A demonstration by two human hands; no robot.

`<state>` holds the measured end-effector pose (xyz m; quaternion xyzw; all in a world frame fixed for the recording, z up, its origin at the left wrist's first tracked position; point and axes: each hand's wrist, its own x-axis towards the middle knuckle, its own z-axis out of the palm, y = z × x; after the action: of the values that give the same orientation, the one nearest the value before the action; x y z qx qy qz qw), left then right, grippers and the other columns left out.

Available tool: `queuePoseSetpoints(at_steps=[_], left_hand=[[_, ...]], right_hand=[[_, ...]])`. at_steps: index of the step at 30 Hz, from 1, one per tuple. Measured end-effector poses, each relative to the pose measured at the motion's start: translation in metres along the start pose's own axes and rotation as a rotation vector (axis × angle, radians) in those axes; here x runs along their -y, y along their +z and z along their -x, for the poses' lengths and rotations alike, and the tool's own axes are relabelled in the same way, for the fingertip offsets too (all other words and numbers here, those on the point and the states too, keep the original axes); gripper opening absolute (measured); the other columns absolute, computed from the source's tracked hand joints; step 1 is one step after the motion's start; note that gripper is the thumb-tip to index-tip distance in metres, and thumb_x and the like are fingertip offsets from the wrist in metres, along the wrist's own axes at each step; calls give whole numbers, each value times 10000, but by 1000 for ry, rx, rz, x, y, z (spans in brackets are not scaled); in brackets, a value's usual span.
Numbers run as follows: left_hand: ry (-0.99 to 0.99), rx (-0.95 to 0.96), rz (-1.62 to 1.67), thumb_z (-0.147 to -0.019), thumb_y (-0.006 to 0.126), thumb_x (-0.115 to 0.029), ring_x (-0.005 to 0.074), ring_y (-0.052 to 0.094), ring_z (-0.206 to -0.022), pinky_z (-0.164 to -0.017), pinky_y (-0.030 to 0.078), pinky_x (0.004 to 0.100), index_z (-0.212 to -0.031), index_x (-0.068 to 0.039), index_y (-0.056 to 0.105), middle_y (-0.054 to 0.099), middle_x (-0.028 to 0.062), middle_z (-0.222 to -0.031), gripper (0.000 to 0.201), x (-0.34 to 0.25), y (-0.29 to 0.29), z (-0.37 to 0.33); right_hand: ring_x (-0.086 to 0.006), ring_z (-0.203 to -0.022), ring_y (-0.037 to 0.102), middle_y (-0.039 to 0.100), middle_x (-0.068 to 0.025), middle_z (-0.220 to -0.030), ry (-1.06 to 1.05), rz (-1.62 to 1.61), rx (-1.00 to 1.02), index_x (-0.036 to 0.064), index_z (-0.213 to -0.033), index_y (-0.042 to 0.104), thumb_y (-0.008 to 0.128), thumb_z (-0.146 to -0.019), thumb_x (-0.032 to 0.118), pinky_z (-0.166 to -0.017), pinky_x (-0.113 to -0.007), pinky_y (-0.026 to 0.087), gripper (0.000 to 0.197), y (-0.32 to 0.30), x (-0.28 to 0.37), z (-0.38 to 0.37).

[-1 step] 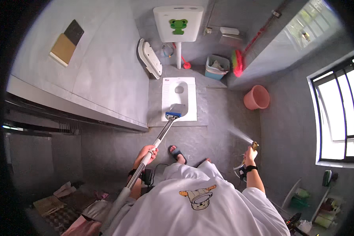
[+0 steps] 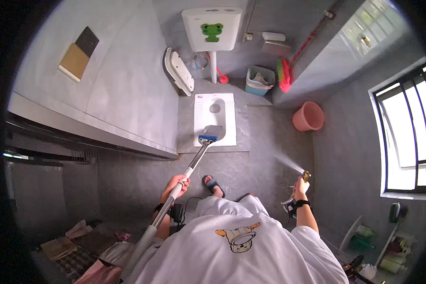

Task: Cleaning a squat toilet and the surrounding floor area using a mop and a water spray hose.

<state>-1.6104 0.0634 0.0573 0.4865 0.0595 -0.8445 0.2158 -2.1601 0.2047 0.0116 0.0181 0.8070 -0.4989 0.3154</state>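
Observation:
My left hand (image 2: 177,184) is closed around the pole of a long-handled floor brush (image 2: 190,169). Its blue head (image 2: 207,138) rests at the near end of the white squat toilet (image 2: 228,116), over the bowl. On the right, my right hand (image 2: 301,188) grips a brass spray nozzle (image 2: 306,176) with a pale hose (image 2: 288,198) below it. A jet of water (image 2: 288,162) shoots from the nozzle toward the far left, onto the grey floor beside the toilet.
Behind the toilet hang a white cistern (image 2: 212,45) and its pipe, with a red toilet brush (image 2: 224,79) nearby. A blue bin (image 2: 256,89) and a pink bucket (image 2: 308,116) stand to the right. My sandalled foot (image 2: 214,185) is on the floor; paper and cloths (image 2: 61,247) lie lower left.

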Motion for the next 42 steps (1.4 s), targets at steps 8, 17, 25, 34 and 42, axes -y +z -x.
queuePoseSetpoints(at_steps=[8,17,25,34,42], left_hand=[[22,43,133,-855,506,-114,74,482,-607,-429,385,174,-1228,16,284,489,80,-884,453,67,41,-15],[-69,210,323,-863,517,-142,73,523,-620,-455,426,197,-1014,19,418,501,70,-857,241,136,78,-40],[-172,286,342,-847,499,-102,108,530,-653,-490,455,212,-1087,51,394,478,110,-902,303,185,83,5],[-96,201,114,-841,519,-121,114,538,-651,-484,456,230,-1097,51,372,457,102,-901,342,185,88,52],[-122,230,167,-876,483,-150,110,547,-659,-481,450,227,-1068,46,356,460,97,-910,303,166,79,46]], right_hand=[[-114,-329,369,405,4,-476,-19,-91,24,101,-640,436,551,-792,192,-316,-275,302,212,-96,-46,-30],[-106,-415,442,478,-4,-509,-26,-98,-430,50,-602,476,589,-795,200,-394,-292,344,270,-302,-102,-43],[-103,-463,459,491,-21,-502,-179,16,-675,11,-610,504,591,-760,227,-456,-305,384,277,-458,-120,82],[-224,-607,608,628,-123,-656,-247,-15,-1024,-26,-713,602,661,-740,292,-607,-382,445,325,-596,-77,183],[-392,-983,554,610,-231,-994,179,272,-1190,-11,-948,602,599,-659,314,-855,-446,432,435,-724,-96,164]])
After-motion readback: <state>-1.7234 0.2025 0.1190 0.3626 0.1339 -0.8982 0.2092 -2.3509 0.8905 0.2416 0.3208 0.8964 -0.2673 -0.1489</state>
